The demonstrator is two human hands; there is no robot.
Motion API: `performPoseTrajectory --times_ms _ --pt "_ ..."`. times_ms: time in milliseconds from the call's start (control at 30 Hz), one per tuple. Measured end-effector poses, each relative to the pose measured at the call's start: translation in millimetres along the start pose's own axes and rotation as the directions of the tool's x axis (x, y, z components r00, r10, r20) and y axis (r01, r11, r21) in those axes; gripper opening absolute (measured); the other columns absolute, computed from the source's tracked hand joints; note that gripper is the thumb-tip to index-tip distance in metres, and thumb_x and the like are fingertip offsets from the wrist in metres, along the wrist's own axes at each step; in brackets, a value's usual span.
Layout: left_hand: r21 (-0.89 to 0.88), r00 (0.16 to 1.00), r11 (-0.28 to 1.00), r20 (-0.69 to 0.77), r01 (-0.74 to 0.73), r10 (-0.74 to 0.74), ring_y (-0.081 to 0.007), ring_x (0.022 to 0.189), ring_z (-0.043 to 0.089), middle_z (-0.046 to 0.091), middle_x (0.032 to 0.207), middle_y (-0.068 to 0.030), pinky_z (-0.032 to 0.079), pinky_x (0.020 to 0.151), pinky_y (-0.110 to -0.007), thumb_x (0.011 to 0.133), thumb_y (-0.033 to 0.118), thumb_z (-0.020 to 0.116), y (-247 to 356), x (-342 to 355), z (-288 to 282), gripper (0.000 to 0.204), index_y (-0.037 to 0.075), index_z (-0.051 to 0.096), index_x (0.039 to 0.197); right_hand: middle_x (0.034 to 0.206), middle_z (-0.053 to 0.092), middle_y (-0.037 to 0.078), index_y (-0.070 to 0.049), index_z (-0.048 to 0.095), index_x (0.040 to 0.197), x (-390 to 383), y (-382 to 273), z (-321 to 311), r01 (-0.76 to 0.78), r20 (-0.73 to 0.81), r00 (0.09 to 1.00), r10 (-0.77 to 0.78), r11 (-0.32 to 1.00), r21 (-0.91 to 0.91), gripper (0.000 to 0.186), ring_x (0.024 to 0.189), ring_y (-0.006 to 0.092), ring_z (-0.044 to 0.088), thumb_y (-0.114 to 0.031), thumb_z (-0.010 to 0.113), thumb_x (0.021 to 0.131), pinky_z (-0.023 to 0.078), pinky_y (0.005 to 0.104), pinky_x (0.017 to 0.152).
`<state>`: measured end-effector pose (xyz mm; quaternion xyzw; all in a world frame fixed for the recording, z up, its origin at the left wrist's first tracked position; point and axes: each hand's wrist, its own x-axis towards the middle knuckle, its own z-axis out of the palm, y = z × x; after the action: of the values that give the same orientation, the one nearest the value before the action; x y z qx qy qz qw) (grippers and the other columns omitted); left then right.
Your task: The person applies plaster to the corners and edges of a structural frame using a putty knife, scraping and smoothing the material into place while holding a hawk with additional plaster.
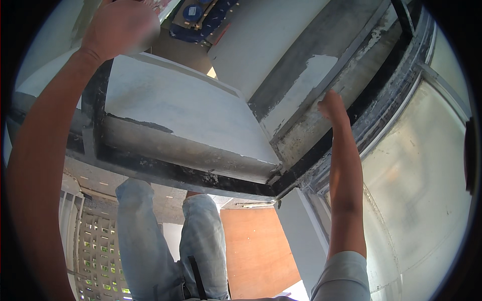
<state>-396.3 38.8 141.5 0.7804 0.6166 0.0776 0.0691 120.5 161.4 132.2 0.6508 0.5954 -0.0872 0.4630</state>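
The head view looks along a window recess with a plastered sill and reveal. The left hand (123, 25) is raised at the upper left, seen from its back, fingers curled loosely; whether it grips anything cannot be told, since its palm side is hidden and part of it is blurred. Just below it lies the white plastered ledge (175, 108), a broad pale slab with a rough grey concrete face (170, 150) beneath its front edge and a dark, grimy channel (201, 178) running along the bottom. The right hand (332, 106) reaches up the right side, fingers together and pointing toward the grey reveal wall (306, 95), where a patch of white plaster covers part of the bare cement; the hand touches or nearly touches that wall, empty as far as can be seen. To its right stands the window frame (396, 115), dusty and smeared, with a clouded glass pane (422, 165) beyond. At the bottom are the person's legs in light blue jeans (201, 241), an orange-brown floor panel (256, 251), and a perforated block screen (98, 251) at lower left.
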Motion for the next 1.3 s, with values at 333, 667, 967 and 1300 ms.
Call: performPoseTrajectory --times_ms 333,667,967,1300 --pt "0.081 0.999 0.997 -0.028 -0.012 0.015 -0.0273 0.075 0.063 0.061 0.066 -0.0105 0.027 0.123 -0.055 0.089 0.024 0.061 -6.5 -14.4 -1.7 0.021 0.008 0.071 0.079 0.059 0.060 0.015 0.008 0.063 0.070 31.2 10.7 -110.2 0.229 0.054 0.969 -0.241 0.960 0.163 0.017 0.045 0.0239 0.061 -0.005 0.074 0.071 0.044 0.0395 0.042" --pt "-0.005 0.996 1.000 -0.083 -0.027 0.026 -0.0290 0.078 0.065 0.061 0.069 -0.0111 0.027 0.123 -0.051 0.091 0.028 0.061 -8.0 -16.6 8.9 0.025 0.010 0.069 0.075 0.088 0.077 0.015 0.004 0.079 0.090 60.1 -24.2 6.4 0.314 0.579 0.812 -0.070 0.889 -0.333 0.035 0.076 0.0296 0.074 -0.014 0.091 0.062 0.059 0.0430 0.067" --pt "-0.009 1.000 1.000 0.007 -0.015 0.015 -0.0293 0.079 0.064 0.060 0.067 -0.0141 0.027 0.123 -0.051 0.093 0.029 0.059 -9.8 -10.3 7.5 0.032 0.005 0.068 0.075 0.077 0.074 0.022 0.009 0.075 0.078 69.2 -24.7 24.7 0.394 0.568 0.793 -0.220 0.896 -0.203 0.032 0.067 0.0332 0.074 -0.011 0.092 0.059 0.057 0.0462 0.058" --pt "-0.021 0.995 0.998 -0.076 -0.060 0.058 -0.0281 0.080 0.064 0.060 0.067 -0.0144 0.028 0.123 -0.052 0.092 0.029 0.060 -20.7 -21.7 14.6 0.031 0.005 0.068 0.075 0.062 0.065 0.016 0.006 0.064 0.064 -1.6 -42.5 93.1 0.440 0.653 0.720 -0.235 0.882 -0.167 0.027 0.050 0.0229 0.063 -0.008 0.087 0.059 0.049 0.0403 0.046"
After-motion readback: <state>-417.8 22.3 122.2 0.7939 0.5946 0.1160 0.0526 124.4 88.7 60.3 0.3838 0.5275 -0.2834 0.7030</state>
